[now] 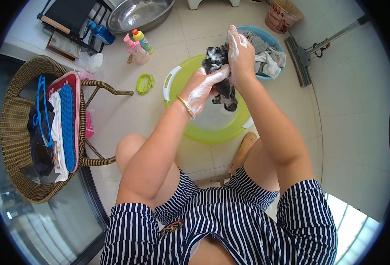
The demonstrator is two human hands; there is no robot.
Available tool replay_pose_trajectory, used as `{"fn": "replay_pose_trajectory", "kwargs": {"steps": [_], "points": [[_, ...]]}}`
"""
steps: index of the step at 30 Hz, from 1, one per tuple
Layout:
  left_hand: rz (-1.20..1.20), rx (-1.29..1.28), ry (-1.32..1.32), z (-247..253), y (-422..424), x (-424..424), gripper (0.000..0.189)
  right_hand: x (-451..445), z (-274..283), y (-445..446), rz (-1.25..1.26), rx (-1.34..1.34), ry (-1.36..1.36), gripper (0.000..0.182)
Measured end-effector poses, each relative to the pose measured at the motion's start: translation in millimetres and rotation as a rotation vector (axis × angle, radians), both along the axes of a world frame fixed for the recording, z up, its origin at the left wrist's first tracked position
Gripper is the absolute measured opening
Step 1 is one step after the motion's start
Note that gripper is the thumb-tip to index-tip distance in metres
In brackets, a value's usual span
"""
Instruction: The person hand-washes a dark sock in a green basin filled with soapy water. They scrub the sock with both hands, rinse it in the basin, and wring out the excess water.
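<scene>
A wet dark cloth (226, 89), black with grey-white parts and streaked with suds, is bunched between my two hands. My left hand (201, 87), foamy and with a gold bangle at the wrist, grips it from the left, thumb across the front. On the other side my right hand (243, 59) presses and holds the cloth, its soapy fingers stretched upward; their tips' grip is partly hidden. Both hands are above a lime-green basin (178, 116) with white handles, which holds cloudy water (209, 116). One end of the cloth hangs loose over the water.
A blue basin of grey laundry (264, 54) stands behind the green one. Left are a pink pump bottle (137, 51), a yellow bottle (143, 41), a green soap dish (144, 83) and a wicker chair (16, 132) with textiles. A steel basin (138, 16), bucket (281, 18) and mop (299, 61) lie farther out.
</scene>
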State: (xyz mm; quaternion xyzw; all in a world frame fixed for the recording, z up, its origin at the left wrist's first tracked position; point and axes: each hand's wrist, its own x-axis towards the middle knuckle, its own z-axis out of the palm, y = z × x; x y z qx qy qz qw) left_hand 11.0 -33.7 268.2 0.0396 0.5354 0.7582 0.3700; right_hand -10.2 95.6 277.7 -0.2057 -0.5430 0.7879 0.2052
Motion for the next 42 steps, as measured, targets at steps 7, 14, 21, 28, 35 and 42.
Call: {"fn": "replay_pose_trajectory", "kwargs": {"steps": [7, 14, 21, 28, 35, 42], "points": [[0.425, 0.385, -0.216, -12, -2, -21, 0.029, 25, -26, -33, 0.056, 0.73, -0.08, 0.043], [0.464, 0.144, -0.176, -19, 28, -1, 0.031, 16, -24, -18, 0.051, 0.585, -0.032, 0.029], [0.276, 0.447, -0.245, -44, -6, -7, 0.036, 40, -25, -50, 0.078, 0.956, 0.168, 0.032], [0.157, 0.33, -0.294, 19, -6, -7, 0.03, 5, -23, -1, 0.209, 0.62, 0.07, 0.057], [0.555, 0.583, -0.189, 1, -48, -50, 0.027, 35, -13, -28, 0.934, -0.161, -0.28, 0.06], [0.473, 0.354, -0.158, -10, -6, -29, 0.021, 16, -31, -23, 0.106, 0.929, 0.043, 0.039]]}}
